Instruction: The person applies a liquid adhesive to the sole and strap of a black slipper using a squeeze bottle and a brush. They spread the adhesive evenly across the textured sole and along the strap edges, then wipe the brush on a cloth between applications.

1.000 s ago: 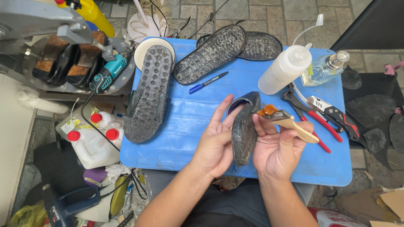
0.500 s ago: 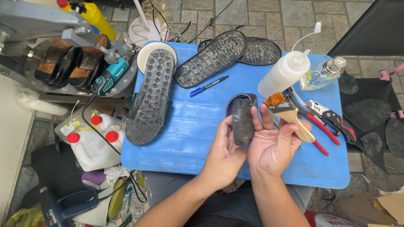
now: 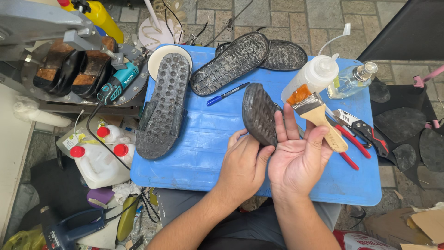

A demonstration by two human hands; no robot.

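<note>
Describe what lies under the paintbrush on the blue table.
Under the paintbrush, held in the right hand, red-handled pliers lie on the blue table. The brush handle hides their jaws. The left hand holds a dark sole piece.

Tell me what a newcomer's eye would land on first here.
Probably the two hands at centre: the left hand and right hand hold up a dark studded sole piece, and the right also grips a brush with orange-stained bristles. Beneath them the bright blue tray carries a long grey sole at its left.
</note>
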